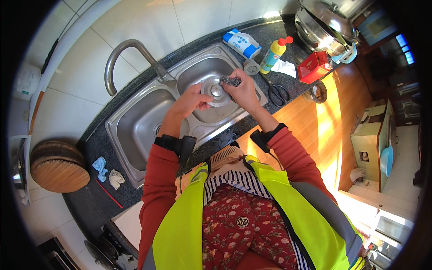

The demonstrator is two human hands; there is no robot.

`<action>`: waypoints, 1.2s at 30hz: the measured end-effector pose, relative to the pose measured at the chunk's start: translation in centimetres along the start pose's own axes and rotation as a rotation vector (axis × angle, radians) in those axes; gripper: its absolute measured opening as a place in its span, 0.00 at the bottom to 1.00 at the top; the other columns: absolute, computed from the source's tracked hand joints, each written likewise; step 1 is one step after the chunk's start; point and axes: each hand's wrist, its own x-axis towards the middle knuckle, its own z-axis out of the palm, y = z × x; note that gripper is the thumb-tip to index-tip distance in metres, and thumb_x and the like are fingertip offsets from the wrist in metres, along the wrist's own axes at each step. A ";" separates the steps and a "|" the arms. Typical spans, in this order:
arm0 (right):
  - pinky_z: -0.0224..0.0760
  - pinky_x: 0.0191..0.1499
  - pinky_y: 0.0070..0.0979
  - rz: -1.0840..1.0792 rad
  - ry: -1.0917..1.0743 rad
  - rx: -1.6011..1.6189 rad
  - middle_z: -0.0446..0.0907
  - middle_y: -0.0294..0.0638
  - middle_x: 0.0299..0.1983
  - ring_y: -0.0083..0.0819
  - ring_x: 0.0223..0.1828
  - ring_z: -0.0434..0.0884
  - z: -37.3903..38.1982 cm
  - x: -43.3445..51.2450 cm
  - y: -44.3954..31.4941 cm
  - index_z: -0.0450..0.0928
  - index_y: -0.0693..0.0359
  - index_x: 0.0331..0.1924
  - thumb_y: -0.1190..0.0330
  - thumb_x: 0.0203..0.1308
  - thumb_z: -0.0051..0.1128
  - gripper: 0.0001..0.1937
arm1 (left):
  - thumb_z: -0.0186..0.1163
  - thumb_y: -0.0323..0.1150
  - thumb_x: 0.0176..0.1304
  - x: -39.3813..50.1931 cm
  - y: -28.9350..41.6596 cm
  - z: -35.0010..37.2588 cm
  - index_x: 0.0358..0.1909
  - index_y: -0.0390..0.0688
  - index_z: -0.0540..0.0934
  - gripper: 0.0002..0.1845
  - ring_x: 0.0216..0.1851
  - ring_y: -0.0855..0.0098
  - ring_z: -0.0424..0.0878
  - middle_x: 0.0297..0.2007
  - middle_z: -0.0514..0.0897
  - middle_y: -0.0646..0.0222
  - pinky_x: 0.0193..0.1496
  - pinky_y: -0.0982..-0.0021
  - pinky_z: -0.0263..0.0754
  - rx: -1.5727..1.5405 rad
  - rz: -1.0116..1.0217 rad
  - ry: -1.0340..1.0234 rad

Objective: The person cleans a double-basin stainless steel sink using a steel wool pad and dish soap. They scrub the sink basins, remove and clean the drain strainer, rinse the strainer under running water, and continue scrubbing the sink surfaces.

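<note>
Over the right basin of the stainless steel double sink (148,111), my left hand (191,101) grips the edge of a round metal piece with a raised centre (216,91), perhaps a sink strainer or lid. My right hand (243,88) pinches a dark steel-wool scourer (231,81) against its upper right side. Just beyond the sink's right end stand a small round grey plastic piece (251,67) and a yellow squeeze bottle with a red cap (272,55). Black-handled scissors (277,94) lie on the counter beside my right hand.
The arched faucet (130,44) rises behind the sink. A wipes pack (241,43), white tissue (285,67), red box (314,67) and steel pot (320,30) stand to the right. Left are round wooden boards (60,168), a blue cloth (100,168), a pale crumpled cloth (116,179) and a red strip (108,193).
</note>
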 end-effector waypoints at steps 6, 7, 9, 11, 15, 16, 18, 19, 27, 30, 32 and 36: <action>0.69 0.38 0.21 -0.235 0.360 0.013 0.76 0.35 0.28 0.22 0.33 0.76 1.6 0.0 0.2 0.74 0.63 0.31 0.79 0.47 0.63 0.08 | 0.57 0.30 0.67 1.3 -2.0 3.3 0.54 0.37 0.73 0.15 0.35 0.77 0.79 0.41 0.81 0.66 0.39 0.74 0.75 -0.168 0.200 0.302; 0.69 0.39 0.21 -0.222 0.282 0.048 0.76 0.36 0.29 0.22 0.34 0.76 1.5 -0.1 0.4 0.75 0.64 0.31 0.79 0.46 0.63 0.08 | 0.57 0.29 0.67 1.4 -2.6 3.9 0.53 0.37 0.73 0.15 0.34 0.77 0.79 0.40 0.81 0.67 0.38 0.74 0.75 -0.191 0.242 0.325; 0.69 0.40 0.21 -0.154 0.144 0.084 0.77 0.36 0.30 0.23 0.35 0.76 1.2 -0.2 0.8 0.75 0.64 0.31 0.80 0.45 0.62 0.08 | 0.56 0.27 0.66 1.5 -3.3 4.2 0.53 0.36 0.73 0.15 0.32 0.77 0.79 0.39 0.81 0.67 0.37 0.75 0.75 -0.180 0.298 0.368; 0.69 0.40 0.21 -0.205 0.090 0.078 0.77 0.36 0.30 0.22 0.35 0.76 0.8 0.0 0.9 0.75 0.64 0.30 0.81 0.45 0.62 0.08 | 0.55 0.26 0.65 1.5 -3.7 4.0 0.53 0.34 0.72 0.15 0.30 0.76 0.80 0.37 0.81 0.66 0.34 0.76 0.76 -0.115 0.368 0.411; 0.68 0.37 0.21 -0.320 0.034 -0.086 0.76 0.34 0.28 0.19 0.33 0.74 -0.3 1.1 0.0 0.75 0.65 0.30 0.80 0.45 0.66 0.10 | 0.55 0.25 0.64 0.7 -3.2 2.9 0.53 0.34 0.72 0.16 0.28 0.77 0.80 0.36 0.81 0.67 0.32 0.76 0.75 -0.053 0.274 0.257; 0.68 0.36 0.21 -0.299 0.028 -0.124 0.76 0.34 0.27 0.19 0.32 0.74 -0.5 1.3 -0.3 0.74 0.65 0.30 0.79 0.45 0.67 0.10 | 0.56 0.25 0.64 0.5 -2.8 2.5 0.53 0.34 0.73 0.15 0.28 0.77 0.80 0.35 0.81 0.67 0.31 0.76 0.75 -0.073 0.249 0.216; 0.68 0.32 0.20 -0.302 0.057 -0.117 0.75 0.34 0.25 0.17 0.29 0.73 -0.6 1.5 -0.6 0.74 0.65 0.30 0.77 0.46 0.68 0.11 | 0.56 0.25 0.63 0.3 -2.0 2.0 0.52 0.35 0.73 0.15 0.28 0.77 0.80 0.35 0.81 0.67 0.31 0.76 0.75 -0.080 0.188 0.171; 0.67 0.32 0.20 -0.200 0.060 -0.086 0.75 0.34 0.25 0.17 0.29 0.73 -0.5 1.4 -0.7 0.74 0.65 0.30 0.77 0.46 0.68 0.11 | 0.56 0.25 0.63 0.3 -1.7 1.9 0.52 0.35 0.73 0.15 0.28 0.77 0.80 0.35 0.81 0.67 0.31 0.76 0.76 -0.067 0.151 0.166; 0.69 0.30 0.18 -0.179 0.185 0.214 0.77 0.32 0.30 0.18 0.27 0.76 2.7 -0.5 0.0 0.73 0.62 0.33 0.80 0.48 0.66 0.11 | 0.54 0.26 0.65 1.3 -2.6 5.0 0.51 0.36 0.73 0.13 0.31 0.77 0.80 0.39 0.82 0.65 0.31 0.76 0.75 -0.216 0.377 0.410; 0.68 0.27 0.16 -0.163 0.133 0.028 0.78 0.34 0.30 0.17 0.27 0.77 2.3 -0.4 -0.3 0.72 0.62 0.33 0.80 0.50 0.66 0.11 | 0.54 0.25 0.65 0.9 -2.9 4.6 0.51 0.36 0.72 0.13 0.30 0.77 0.80 0.38 0.82 0.65 0.30 0.76 0.74 -0.183 0.357 0.375; 0.67 0.23 0.18 -0.122 0.088 0.133 0.75 0.34 0.29 0.18 0.23 0.75 1.7 0.0 -0.7 0.71 0.62 0.32 0.78 0.50 0.67 0.12 | 0.55 0.25 0.65 0.7 -2.6 3.8 0.51 0.35 0.72 0.14 0.28 0.77 0.79 0.36 0.82 0.65 0.30 0.76 0.74 -0.164 0.343 0.320; 0.64 0.15 0.20 -0.133 0.126 0.059 0.74 0.36 0.28 0.18 0.17 0.72 1.4 0.7 -1.7 0.69 0.63 0.30 0.75 0.51 0.69 0.14 | 0.57 0.26 0.64 0.2 -2.3 3.3 0.51 0.35 0.72 0.15 0.27 0.76 0.79 0.34 0.82 0.65 0.28 0.76 0.73 -0.155 0.308 0.241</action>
